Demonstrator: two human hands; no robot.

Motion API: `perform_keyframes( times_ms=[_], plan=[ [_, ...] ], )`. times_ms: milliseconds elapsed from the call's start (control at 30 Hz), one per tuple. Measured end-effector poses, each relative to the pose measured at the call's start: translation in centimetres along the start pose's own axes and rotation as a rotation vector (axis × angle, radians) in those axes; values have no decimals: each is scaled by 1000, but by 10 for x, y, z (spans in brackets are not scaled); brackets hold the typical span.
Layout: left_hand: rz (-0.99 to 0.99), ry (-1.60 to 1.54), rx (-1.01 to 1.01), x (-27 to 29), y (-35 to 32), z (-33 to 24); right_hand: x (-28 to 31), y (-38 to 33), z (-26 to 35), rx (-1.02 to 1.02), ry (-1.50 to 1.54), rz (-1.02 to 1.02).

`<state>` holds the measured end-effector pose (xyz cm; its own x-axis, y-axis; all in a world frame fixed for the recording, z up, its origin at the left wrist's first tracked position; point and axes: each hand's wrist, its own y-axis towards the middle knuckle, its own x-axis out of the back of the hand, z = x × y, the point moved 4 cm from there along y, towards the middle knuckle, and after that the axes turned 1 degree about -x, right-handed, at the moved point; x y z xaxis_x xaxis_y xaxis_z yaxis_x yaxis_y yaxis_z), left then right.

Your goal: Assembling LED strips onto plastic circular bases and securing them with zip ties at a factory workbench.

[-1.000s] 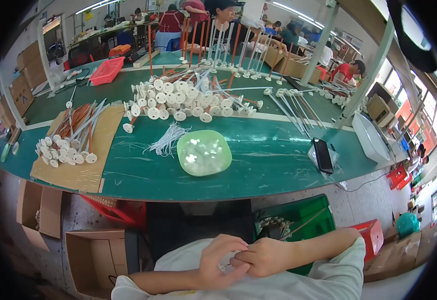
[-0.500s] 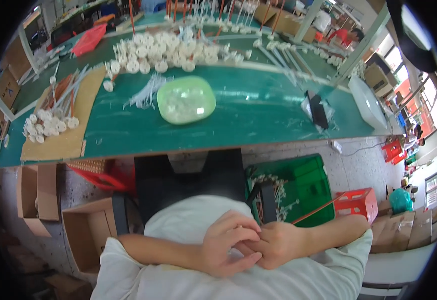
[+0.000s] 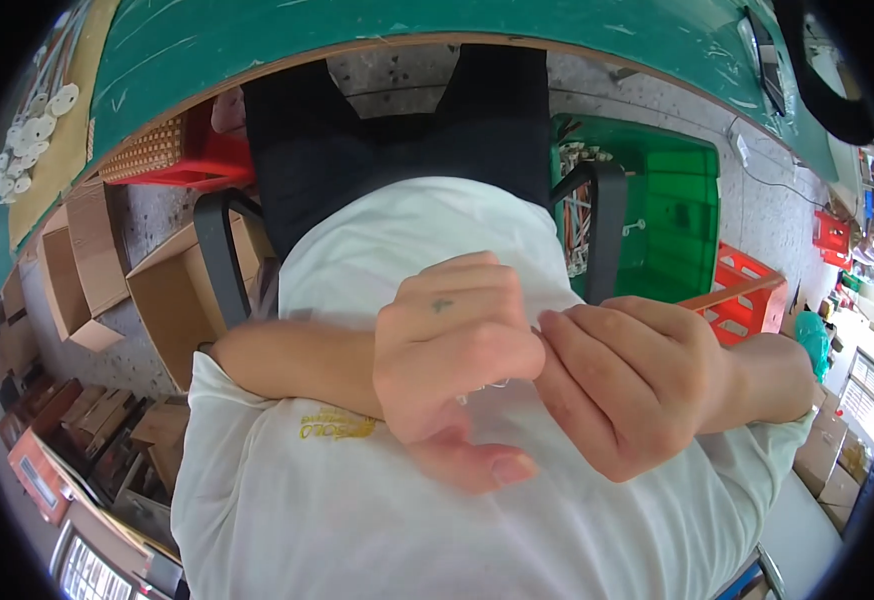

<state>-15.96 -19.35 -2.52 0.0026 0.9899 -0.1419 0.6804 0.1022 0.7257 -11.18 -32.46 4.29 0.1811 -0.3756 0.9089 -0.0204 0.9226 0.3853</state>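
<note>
In front of my white shirt, my left hand point(image 3: 452, 350) has its fingers curled over, with the thumb held apart below them. A small clear, shiny bit point(image 3: 484, 388) shows under those curled fingers, too small to name. My right hand point(image 3: 632, 385) is closed just beside it, fingertips pressed together near the left knuckles. Whatever the right fingers hold is hidden. Behind my right wrist a reddish-brown rod point(image 3: 732, 292) sticks out; I cannot tell whether the hand touches it.
Ahead runs the green table point(image 3: 407, 20), with white round-ended pieces point(image 3: 32, 140) at its left. A green bin point(image 3: 672, 200) holding rods and a red stool point(image 3: 752, 300) stand right of the chair's armrest point(image 3: 607, 230). Open cardboard boxes point(image 3: 182, 300) sit to the left.
The view has tilted down toward my lap, so most of the tabletop has left the picture. My hands, overlapping before, now sit slightly apart side by side, the left more tightly curled.
</note>
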Motion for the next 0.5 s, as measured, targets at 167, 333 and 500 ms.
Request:
perform_keyframes(
  times_ms=[167, 333, 500],
  plan=[
    [-40, -14, 6, 6, 0, 7, -6, 11, -13, 21, 18, -40],
    [-27, -86, 126, 15, -8, 19, -20, 6, -19, -48, 38, -16],
    [-116, 87, 82, 13, -4, 18, -24, 7, -18, -29, 53, 3]
  ],
)
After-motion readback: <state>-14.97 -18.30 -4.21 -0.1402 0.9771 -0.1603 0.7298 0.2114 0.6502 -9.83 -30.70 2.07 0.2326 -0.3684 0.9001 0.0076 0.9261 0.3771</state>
